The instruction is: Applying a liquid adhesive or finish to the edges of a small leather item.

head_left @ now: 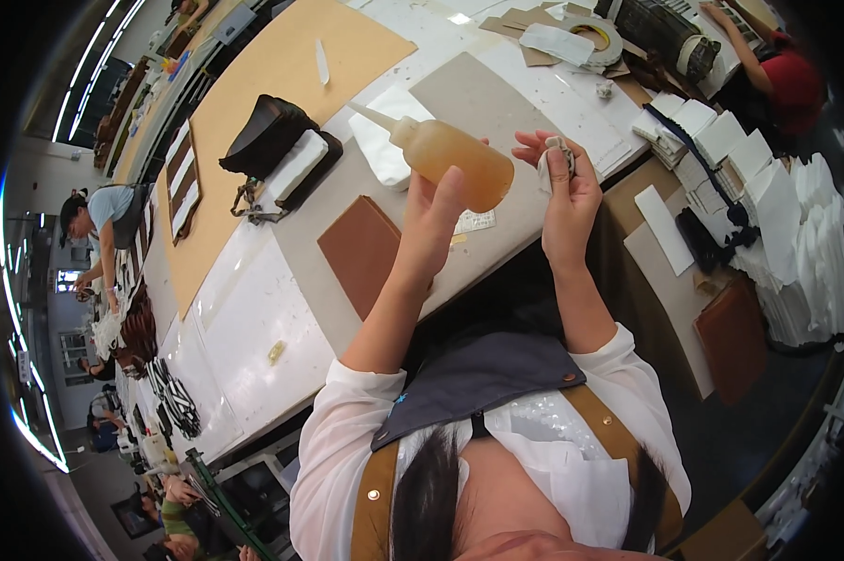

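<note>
My left hand [429, 213] is closed round a squeeze bottle [467, 166] of amber liquid. The bottle is tilted over the table, its long thin nozzle aimed to the far left. In my right hand [572, 201] a crumpled white cloth [555, 161] is pinched between thumb and fingers. Just left of my left forearm lies a flat brown leather piece [358, 245] on a grey board [300, 229]. Behind the bottle is a folded white sheet [377, 140]. A dark leather bag [271, 136] with a strap sits farther left, a white block in its opening.
A tan sheet [230, 201] with a pale blade-shaped tool [322, 62] spreads across the far left. At the right stand white stacks [805, 224] and a brown leather panel [730, 337]. A tape roll [598, 42] lies far right. Other people work at left and far right.
</note>
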`<action>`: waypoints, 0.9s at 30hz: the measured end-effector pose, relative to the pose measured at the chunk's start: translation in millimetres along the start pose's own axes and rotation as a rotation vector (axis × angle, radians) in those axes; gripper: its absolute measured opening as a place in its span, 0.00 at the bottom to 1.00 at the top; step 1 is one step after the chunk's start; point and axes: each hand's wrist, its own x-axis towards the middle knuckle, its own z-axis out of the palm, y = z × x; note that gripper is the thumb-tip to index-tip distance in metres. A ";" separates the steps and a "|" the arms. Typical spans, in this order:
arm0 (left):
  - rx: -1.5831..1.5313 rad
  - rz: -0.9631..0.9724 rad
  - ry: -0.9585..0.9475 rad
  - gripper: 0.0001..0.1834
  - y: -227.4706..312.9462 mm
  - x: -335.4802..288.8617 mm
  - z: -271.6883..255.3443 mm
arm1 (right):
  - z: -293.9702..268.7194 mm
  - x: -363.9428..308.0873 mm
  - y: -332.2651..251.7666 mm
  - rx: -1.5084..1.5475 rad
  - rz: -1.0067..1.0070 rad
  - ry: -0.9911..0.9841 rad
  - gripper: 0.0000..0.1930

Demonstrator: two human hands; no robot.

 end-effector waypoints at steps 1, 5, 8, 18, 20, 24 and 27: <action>-0.036 0.009 -0.007 0.31 0.4 0.4 -0.6 | -1.3 -3.0 0.9 0.000 0.001 0.002 0.10; -0.089 -0.010 0.005 0.30 2.1 1.1 2.0 | -6.2 -18.5 -2.6 -0.295 -0.161 -0.096 0.11; -0.076 0.008 -0.004 0.29 2.6 1.3 1.5 | -2.6 -22.2 -3.6 -0.418 -0.258 -0.145 0.11; -0.035 0.082 0.082 0.29 0.5 -3.4 3.0 | 10.0 -31.0 4.1 -0.388 -0.236 -0.114 0.10; 0.000 0.121 0.090 0.30 -1.4 -3.6 2.9 | 10.5 -29.5 3.2 -0.364 -0.218 -0.121 0.09; 0.091 0.178 0.096 0.34 -2.8 -2.9 3.9 | 8.3 -22.7 15.8 -0.282 -0.153 -0.092 0.08; 0.042 0.148 0.018 0.35 1.4 -4.8 6.4 | 5.1 -15.1 17.5 -0.150 -0.016 -0.060 0.08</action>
